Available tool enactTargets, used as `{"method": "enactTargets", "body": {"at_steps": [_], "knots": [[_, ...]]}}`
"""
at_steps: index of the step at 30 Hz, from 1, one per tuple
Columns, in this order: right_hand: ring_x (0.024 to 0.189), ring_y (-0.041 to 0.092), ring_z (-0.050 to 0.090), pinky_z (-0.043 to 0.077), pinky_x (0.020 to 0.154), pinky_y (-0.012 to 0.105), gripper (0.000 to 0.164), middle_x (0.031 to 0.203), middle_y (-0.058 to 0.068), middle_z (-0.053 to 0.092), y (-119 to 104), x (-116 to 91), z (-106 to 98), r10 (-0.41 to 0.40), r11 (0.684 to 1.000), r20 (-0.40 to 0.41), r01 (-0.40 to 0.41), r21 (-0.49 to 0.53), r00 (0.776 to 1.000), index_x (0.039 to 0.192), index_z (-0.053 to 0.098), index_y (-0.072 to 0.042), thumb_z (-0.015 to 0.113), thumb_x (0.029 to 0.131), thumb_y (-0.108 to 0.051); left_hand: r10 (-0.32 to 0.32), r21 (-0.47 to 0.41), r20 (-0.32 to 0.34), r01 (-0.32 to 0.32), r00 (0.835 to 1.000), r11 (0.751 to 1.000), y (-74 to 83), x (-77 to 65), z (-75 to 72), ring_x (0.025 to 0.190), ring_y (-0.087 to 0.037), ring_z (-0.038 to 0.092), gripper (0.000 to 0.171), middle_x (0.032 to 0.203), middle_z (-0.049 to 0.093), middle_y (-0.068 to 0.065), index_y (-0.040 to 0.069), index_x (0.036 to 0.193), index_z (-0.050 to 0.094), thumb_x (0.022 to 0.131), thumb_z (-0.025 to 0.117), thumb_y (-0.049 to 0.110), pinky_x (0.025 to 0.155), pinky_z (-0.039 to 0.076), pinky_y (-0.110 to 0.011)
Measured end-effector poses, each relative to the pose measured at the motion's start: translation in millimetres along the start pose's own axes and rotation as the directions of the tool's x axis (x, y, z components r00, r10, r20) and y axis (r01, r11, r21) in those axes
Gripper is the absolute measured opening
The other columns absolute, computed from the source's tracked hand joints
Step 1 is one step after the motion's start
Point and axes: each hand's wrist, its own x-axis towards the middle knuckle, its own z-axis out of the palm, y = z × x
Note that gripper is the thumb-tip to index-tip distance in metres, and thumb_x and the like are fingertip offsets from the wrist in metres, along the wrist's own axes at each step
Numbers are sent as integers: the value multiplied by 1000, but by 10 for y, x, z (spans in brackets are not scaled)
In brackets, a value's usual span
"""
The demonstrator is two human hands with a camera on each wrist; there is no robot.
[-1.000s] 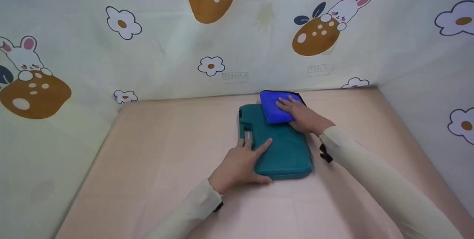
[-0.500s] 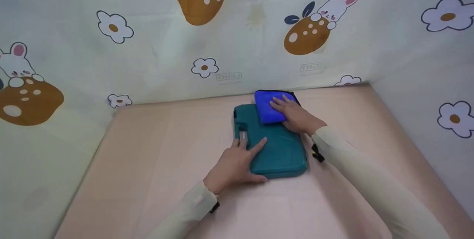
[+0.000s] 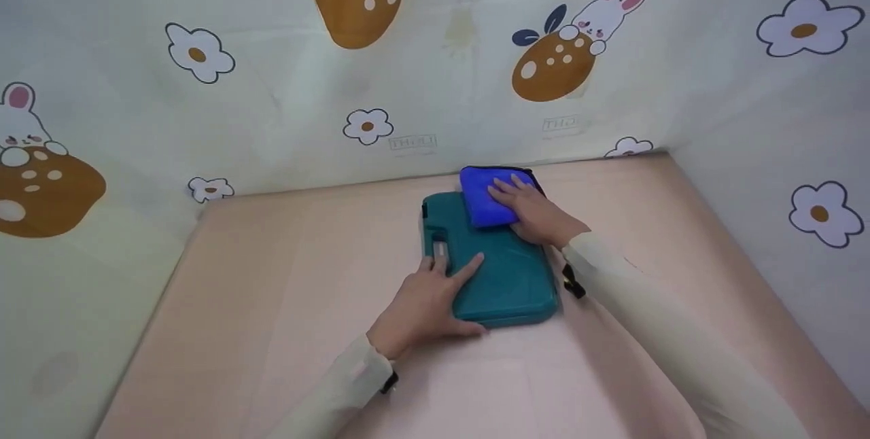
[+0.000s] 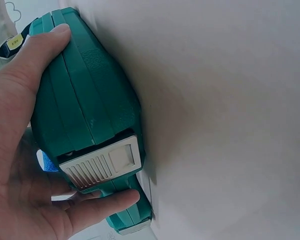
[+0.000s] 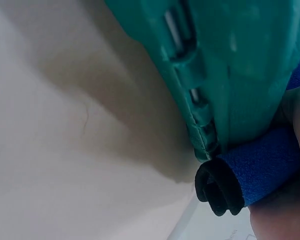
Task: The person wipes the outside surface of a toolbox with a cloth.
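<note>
"Checking your feeds, what's the left grip (image 3: 425, 300) got going on?"

"I've got it spread wide over the near-left corner of the green case (image 3: 510, 283). Index finger's straight out on top, thumb's along the near end, other fingers are by the handle (image 3: 427, 242). More of a touch than a clench. The left wrist cam shows a pale ribbed latch (image 4: 102, 165) between the thumb and a lower finger."

"And the right grip (image 3: 540, 215)?"

"That one's farther out than the left, fingers laid pretty flat on a folded blue cloth (image 3: 482, 198). Can't tell exactly what its thumb is doing, tbh. The cloth's under those fingers, on the far-right part of the case and poking past its far end. On the right wrist cam, the black edging (image 5: 225, 190) curls in a fold just beside the hand, near the case's hinges (image 5: 200, 107)."

"So the case is lying flat?"

"Yep, flat on the desk (image 3: 292, 255), left grip at its near corner, right grip over the far end. Bunny-print wall (image 3: 285, 133) is just beyond the right grip."
</note>
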Motion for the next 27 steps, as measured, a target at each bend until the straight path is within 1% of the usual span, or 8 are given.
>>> {"method": "enactTargets", "body": {"at_steps": [6,13,22,27], "knots": [[151,42,5,14,116,57,68,165,17,21,-1,7,-10,-10,1000,15,10,1,1000,160,27,-5,57,100,0,4,3,-6,-4,1000,1000,-13,0,8,133,-51,41,110,156,29,-34,30,163,25,75,70,79,98,48,-57],[150,44,7,15,116,58,68,164,20,22,-13,-6,-46,-33,999,28,33,3,999,159,28,-2,57,99,2,-17,-6,17,17,1000,1000,-5,1,-13,134,-55,40,110,155,32,-33,33,163,24,74,70,79,98,46,-60],[151,41,5,16,115,58,69,166,15,20,-50,-69,-55,-15,1000,57,16,-4,998,161,27,-7,58,100,1,-38,-15,38,38,999,999,3,10,-26,137,-54,36,111,158,25,-32,34,163,22,74,69,80,100,44,-60],[151,39,4,17,115,57,68,166,12,19,-76,-103,-44,-9,1000,65,9,-7,998,161,27,-9,57,101,0,-36,-15,32,37,999,999,2,4,-22,137,-53,36,110,159,26,-32,34,163,23,74,69,80,100,44,-60]]}}
